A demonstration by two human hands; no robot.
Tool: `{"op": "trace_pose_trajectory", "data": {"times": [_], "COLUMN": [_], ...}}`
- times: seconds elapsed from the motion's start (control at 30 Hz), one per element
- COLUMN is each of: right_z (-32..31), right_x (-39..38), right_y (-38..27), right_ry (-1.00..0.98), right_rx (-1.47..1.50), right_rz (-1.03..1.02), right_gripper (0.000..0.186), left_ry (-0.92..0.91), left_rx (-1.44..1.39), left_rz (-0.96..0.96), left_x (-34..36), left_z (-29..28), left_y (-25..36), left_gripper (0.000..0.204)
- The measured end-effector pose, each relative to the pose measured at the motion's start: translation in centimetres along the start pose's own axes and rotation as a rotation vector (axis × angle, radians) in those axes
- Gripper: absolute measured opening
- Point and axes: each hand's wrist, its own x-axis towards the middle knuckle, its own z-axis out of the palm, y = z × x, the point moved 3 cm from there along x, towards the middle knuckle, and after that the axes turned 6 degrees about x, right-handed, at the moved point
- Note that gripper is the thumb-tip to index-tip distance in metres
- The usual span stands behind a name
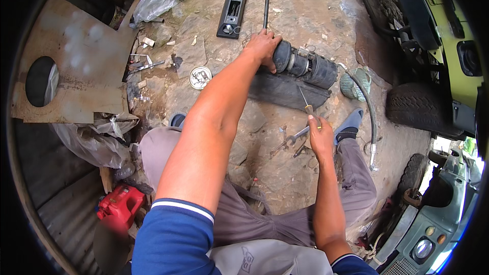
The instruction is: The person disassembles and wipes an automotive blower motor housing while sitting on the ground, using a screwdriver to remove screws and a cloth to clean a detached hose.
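Note:
A black cylindrical device (322, 73) with a narrower middle of metal parts and wires lies on its side, on a dark flat sheet (290, 91). My left hand (262, 48) grips its left end, thumb on the near side and fingers over the far side. In my right hand (320, 135) is a screwdriver (309, 108), its handle in my closed fingers. Its thin shaft points up and left at the near side of the device; whether the tip touches cannot be made out. Several wrenches (293, 140) lie on the ground just left of my right hand.
Beyond my left hand lie a long black housing (233, 12) and a short black hose (266, 2). A longer hose (368, 99) curves past a greenish bundle (355, 84) on the right. A round tin (200, 77), red jerrycan (120, 204), tyre (415, 104) and vehicle front (433, 239) stand around.

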Motion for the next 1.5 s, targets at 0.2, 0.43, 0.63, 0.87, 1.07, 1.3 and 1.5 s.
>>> {"op": "trace_pose_trajectory", "data": {"times": [0.2,0.43,0.63,0.87,1.07,1.3,1.5], "right_z": [1.2,1.9,2.4,2.1,3.0,4.4,3.8], "right_x": [0.4,-0.3,-0.8,-2.0,-3.0,-3.4,-3.7], "right_y": [1.0,0.7,-0.1,0.3,2.2,4.6,3.9], "right_ry": [0.000,0.033,0.036,0.058,-0.030,-0.294,-0.410], "right_rx": [0.068,0.111,0.092,0.105,0.253,0.451,0.917], "right_rz": [0.048,0.059,0.091,0.124,0.163,0.330,0.476], "right_gripper": [0.054,0.055,0.056,0.055,0.055,0.055,0.048], "left_ry": [0.024,0.050,0.060,0.149,0.132,0.078,0.007], "left_rx": [-0.022,-0.017,-0.020,0.012,0.084,0.146,0.160], "left_rz": [-0.006,-0.014,-0.006,0.026,0.026,0.011,0.003], "left_x": [-0.4,-1.4,-2.0,-2.8,-3.5,-3.8,-3.9], "left_z": [-0.1,0.0,-0.1,0.0,-0.5,-0.8,-0.5], "left_y": [0.4,0.7,1.1,2.3,3.3,4.8,5.3], "left_gripper": [0.111,0.115,0.116,0.113,0.120,0.121,0.124]}}
